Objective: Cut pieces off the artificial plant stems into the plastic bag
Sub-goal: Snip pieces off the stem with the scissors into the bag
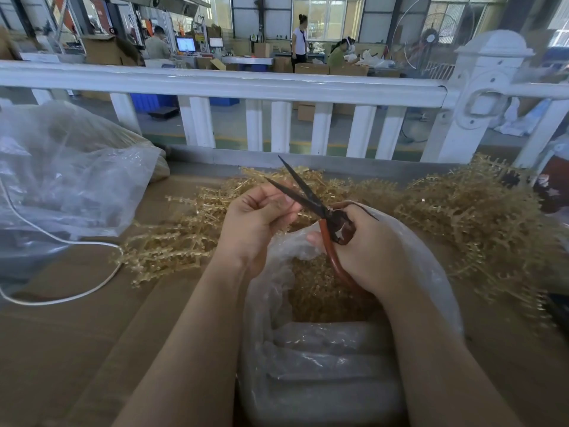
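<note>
No text, label, brand or number is legible anywhere; the distant monitor screens are too blurred.

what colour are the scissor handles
Reddish-brown handles, with dark, near-black blades; they show in the head view, gripped in the right hand.

Both your forearms reach forward from the bottom of the view, bare to the wrist, converging toward the middle. Your left hand (257,221) is up and slightly ahead, back of the hand toward you, fingers curled tight with the thumb pressed against the forefinger in a pinch; what it pinches is too thin to make out. Your right hand (368,251) sits just beside it, a little lower, knuckles up, fingers wrapped through the red handles of the scissors (311,200), whose dark blades stand spread apart, tips angled up and away from you. The two hands are close, nearly touching.
</note>
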`<action>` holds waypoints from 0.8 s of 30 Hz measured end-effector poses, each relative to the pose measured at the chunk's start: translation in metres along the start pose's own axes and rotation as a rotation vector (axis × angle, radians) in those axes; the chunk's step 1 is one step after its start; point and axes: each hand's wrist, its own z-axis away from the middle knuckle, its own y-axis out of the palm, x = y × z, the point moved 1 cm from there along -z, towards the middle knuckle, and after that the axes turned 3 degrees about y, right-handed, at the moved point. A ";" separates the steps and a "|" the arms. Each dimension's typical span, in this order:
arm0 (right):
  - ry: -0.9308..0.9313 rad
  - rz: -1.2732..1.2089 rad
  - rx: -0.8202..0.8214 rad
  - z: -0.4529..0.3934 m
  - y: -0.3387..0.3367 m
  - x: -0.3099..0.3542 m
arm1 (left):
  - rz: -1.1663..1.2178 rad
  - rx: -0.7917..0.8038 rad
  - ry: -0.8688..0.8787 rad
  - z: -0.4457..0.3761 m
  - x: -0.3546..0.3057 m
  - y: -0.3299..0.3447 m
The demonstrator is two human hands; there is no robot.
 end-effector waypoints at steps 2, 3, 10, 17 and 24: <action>-0.017 0.039 -0.005 0.002 -0.002 0.003 | -0.008 -0.003 0.023 0.000 0.001 0.001; -0.022 0.035 -0.010 0.003 -0.003 0.004 | -0.012 -0.007 0.031 0.000 0.001 0.001; -0.004 0.001 -0.044 0.001 0.005 0.001 | -0.015 -0.012 0.056 -0.001 0.002 -0.002; -0.053 0.035 -0.112 0.006 -0.001 0.003 | -0.008 -0.012 0.065 -0.002 0.003 -0.004; -0.002 -0.032 -0.072 0.001 0.007 -0.002 | -0.026 -0.006 0.087 -0.001 0.002 -0.005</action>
